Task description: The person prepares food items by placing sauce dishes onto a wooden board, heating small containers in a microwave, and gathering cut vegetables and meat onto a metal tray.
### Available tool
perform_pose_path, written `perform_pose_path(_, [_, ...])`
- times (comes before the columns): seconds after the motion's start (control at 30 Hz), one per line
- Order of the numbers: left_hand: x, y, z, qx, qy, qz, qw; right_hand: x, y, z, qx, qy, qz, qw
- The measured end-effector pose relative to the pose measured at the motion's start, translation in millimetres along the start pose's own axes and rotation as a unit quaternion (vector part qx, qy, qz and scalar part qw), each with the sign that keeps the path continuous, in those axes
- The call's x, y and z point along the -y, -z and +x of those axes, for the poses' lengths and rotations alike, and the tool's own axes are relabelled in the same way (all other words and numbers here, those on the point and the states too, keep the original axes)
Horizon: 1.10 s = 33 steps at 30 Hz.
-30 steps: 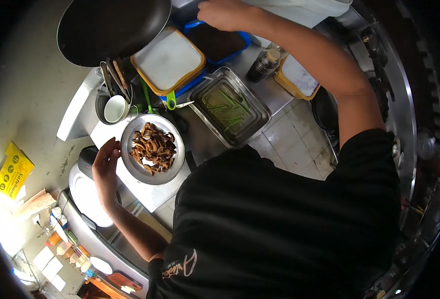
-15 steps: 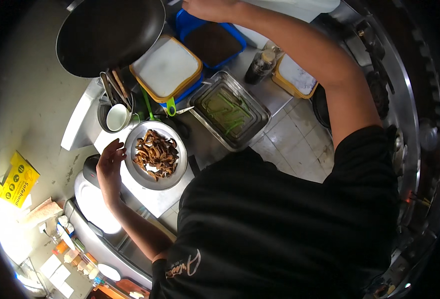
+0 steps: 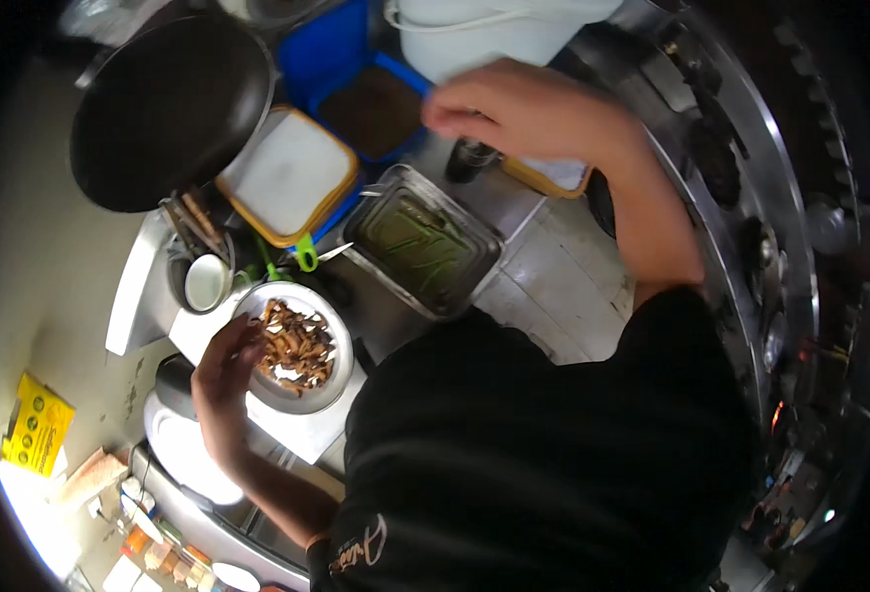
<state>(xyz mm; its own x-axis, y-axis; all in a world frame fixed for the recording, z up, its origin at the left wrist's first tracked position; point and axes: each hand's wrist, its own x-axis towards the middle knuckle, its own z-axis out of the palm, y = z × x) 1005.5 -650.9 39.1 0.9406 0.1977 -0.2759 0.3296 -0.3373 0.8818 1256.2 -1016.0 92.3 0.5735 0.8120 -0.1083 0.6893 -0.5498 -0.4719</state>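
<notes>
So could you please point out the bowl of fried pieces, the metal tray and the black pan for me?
bowl of fried pieces (image 3: 292, 390): head view, on the bare metal rim at the near side.
metal tray (image 3: 423, 254): head view, on the greenish inside floor.
black pan (image 3: 164, 109): head view, on the dark inner surface.

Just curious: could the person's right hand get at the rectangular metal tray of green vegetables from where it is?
Probably yes: the right hand hangs just above the rectangular metal tray, with nothing between them.

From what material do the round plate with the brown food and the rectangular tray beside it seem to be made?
The round plate looks like metal, probably steel: grey with a dull shine on its rim. The rectangular tray also looks like metal, with bright reflecting edges. The left hand touches the plate's rim.
</notes>
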Motion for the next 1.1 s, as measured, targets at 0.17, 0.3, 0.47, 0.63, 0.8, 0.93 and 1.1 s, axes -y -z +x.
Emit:
perform_pose_path(0.17, [8, 6, -2, 0.050, 0.009, -0.040, 0.998, -66, -70, -120, 0.018, -0.253, -0.091, 0.963])
perform_pose_path(0.3, [-1, -8, 17, 0.081, -0.012, 0.023, 0.996, -129, -136, -161, -0.035, -0.150, -0.253, 0.955])
perform_pose_path(0.47, [-10, -26, 29, 0.112, -0.039, 0.001, 0.993, -122, -148, -164, -0.034, -0.153, -0.256, 0.954])
perform_pose_path(0.63, [-17, -34, 27, 0.121, -0.051, -0.002, 0.991, -138, -151, -170, -0.012, -0.155, -0.269, 0.951])
perform_pose_path(0.8, [-8, -18, 17, 0.118, -0.059, -0.003, 0.991, -142, -138, -180, -0.055, -0.219, -0.122, 0.966])
perform_pose_path(0.93, [-1, -17, 7, 0.092, -0.033, -0.016, 0.995, -165, -152, -166, -0.118, -0.228, -0.201, 0.945])
perform_pose_path(1.1, [3, -16, 5, 0.086, -0.043, -0.022, 0.995, -188, -149, -162, -0.066, -0.289, -0.224, 0.928])
